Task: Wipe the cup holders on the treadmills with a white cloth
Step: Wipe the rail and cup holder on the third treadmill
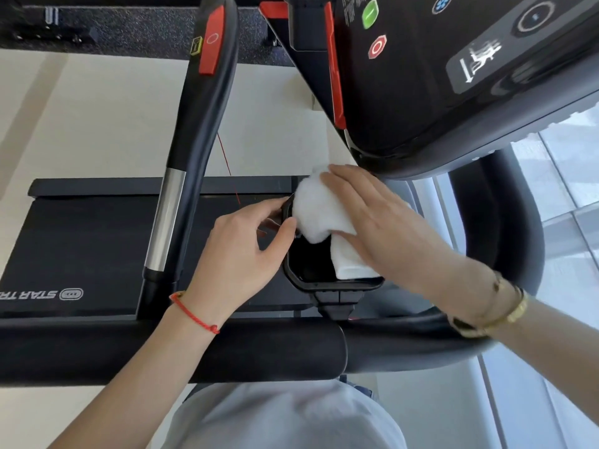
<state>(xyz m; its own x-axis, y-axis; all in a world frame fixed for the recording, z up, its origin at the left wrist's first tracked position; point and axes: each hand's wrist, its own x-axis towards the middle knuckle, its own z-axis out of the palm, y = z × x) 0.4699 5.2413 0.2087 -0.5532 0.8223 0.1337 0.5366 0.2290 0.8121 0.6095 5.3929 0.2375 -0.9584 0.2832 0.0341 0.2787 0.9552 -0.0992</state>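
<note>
Right hand (385, 222) lies flat, fingers straight, pressing white cloth (319, 218) onto far rim of cup holder (293, 273), cloth draping inside; left hand (246, 251) pinches holder's left rim between thumb and fingers; treadmill console (453, 76) above.

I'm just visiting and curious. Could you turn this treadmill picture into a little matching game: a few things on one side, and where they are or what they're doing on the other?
Things:
1. white cloth
2. left hand
3. red string bracelet
4. gold watch

Descriptions:
A. on the right wrist
B. grips the cup holder rim
C. pressed under the right hand
D. on the left wrist

Pairs: 1-C, 2-B, 3-D, 4-A
</note>
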